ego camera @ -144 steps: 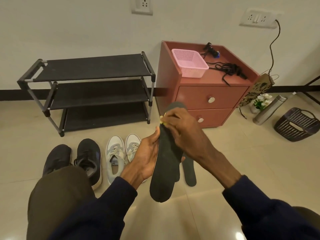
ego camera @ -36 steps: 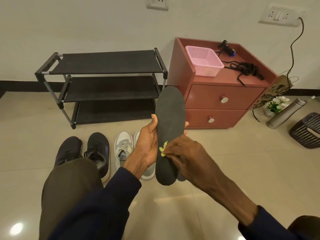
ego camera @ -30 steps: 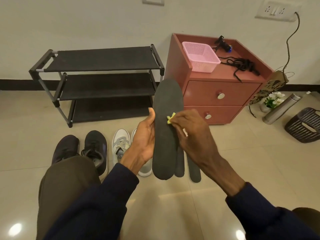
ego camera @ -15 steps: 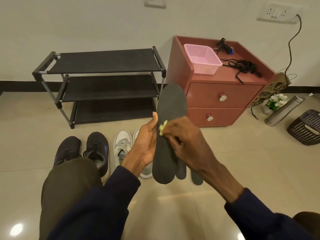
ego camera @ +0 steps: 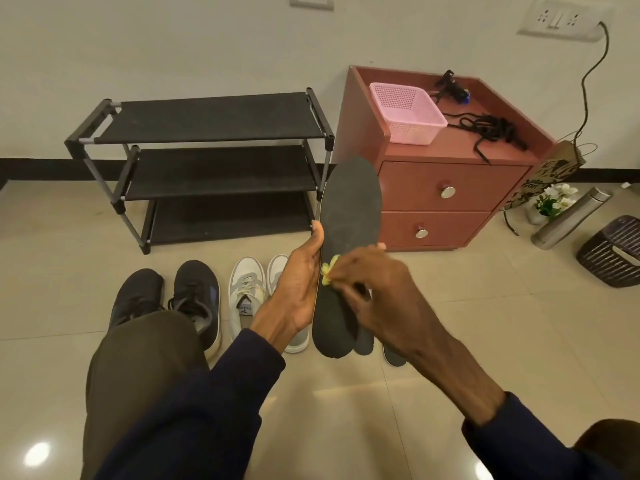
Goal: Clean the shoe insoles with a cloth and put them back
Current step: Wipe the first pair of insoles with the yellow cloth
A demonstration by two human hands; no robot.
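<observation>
So the left hand [ego camera: 301, 282] has the dark insole [ego camera: 349, 216] held up off the floor [ego camera: 485, 323], toe end pointing up. The thumb is on its left edge and the fingers are wrapped round the back, tips poking out on the right. The right hand [ego camera: 377, 299], a bit blurry, is pinching a small yellow cloth [ego camera: 327, 271] and pressing it on the insole's face about midway, near the left edge. Two more insoles [ego camera: 364, 344] lie on the floor right behind, partly hidden. The black shoes [ego camera: 195, 292] and white shoes [ego camera: 246, 296] sit in a row to the left, in front of a black shoe rack [ego camera: 214, 123]. A red drawer cabinet [ego camera: 446, 188] stands behind.
</observation>
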